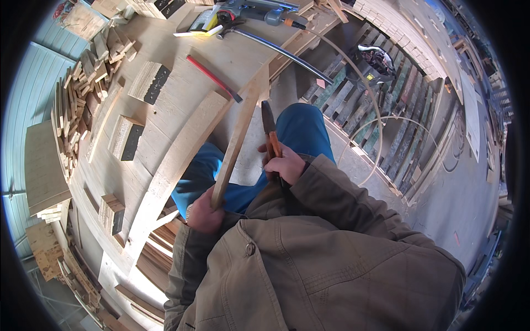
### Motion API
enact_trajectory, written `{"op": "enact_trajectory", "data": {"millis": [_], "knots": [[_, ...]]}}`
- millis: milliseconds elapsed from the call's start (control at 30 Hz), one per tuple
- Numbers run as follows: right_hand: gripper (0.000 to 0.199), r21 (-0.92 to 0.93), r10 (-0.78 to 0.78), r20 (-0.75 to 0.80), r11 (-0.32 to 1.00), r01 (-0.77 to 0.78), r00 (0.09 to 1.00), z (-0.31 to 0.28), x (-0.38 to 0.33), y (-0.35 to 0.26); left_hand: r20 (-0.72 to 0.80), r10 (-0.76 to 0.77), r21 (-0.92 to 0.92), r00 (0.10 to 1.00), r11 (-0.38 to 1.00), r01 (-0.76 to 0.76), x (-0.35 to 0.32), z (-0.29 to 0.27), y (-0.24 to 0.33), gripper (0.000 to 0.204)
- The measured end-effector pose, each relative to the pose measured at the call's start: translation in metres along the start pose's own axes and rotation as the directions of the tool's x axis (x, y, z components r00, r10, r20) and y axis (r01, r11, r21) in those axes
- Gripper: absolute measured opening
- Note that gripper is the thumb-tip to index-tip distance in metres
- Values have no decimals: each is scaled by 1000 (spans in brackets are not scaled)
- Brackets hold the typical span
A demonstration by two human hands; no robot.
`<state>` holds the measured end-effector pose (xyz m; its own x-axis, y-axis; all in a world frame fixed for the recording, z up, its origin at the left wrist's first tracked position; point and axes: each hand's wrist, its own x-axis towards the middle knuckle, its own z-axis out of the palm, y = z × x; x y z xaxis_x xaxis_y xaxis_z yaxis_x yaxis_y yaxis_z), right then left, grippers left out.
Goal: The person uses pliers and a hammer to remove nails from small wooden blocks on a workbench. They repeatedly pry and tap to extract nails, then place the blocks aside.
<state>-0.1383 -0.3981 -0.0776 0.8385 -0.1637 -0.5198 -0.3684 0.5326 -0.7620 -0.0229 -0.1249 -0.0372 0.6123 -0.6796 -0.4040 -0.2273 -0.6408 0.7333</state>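
Note:
My left hand (pixel 205 214) is closed round the near end of a long wooden batten (pixel 236 140). The batten slants up and away in front of my knees, its far end near the edge of the wooden worktable (pixel 165 127). To the right of it, my right hand (pixel 285 165) grips what look like pliers (pixel 270 131) by their orange handles. Their dark jaws point away from me, just beside the batten. A slim red bar with a dark tip (pixel 214 78) lies on the tabletop beyond the batten. My fingers partly hide the plier handles.
Layered wood blocks with black faces (pixel 132 140) stand along the table, with a heap of wood offcuts (pixel 83 91) at left. A grey nail gun (pixel 270 15) lies at the far side. Its hose (pixel 375 105) loops over the slatted pallet (pixel 406 105), which holds a dark bag (pixel 375 63).

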Motion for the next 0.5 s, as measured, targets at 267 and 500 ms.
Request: {"op": "enact_trajectory", "data": {"millis": [267, 500], "knots": [[60, 18, 43, 43, 999, -43, 998, 0, -3, 3, -73, 68, 34, 995, 997, -66, 0, 4, 4, 60], [58, -293, -1, 128, 955, 39, 992, -15, -8, -7, -143, 22, 50, 989, 999, -15, -8, -26, -13, 40]]}}
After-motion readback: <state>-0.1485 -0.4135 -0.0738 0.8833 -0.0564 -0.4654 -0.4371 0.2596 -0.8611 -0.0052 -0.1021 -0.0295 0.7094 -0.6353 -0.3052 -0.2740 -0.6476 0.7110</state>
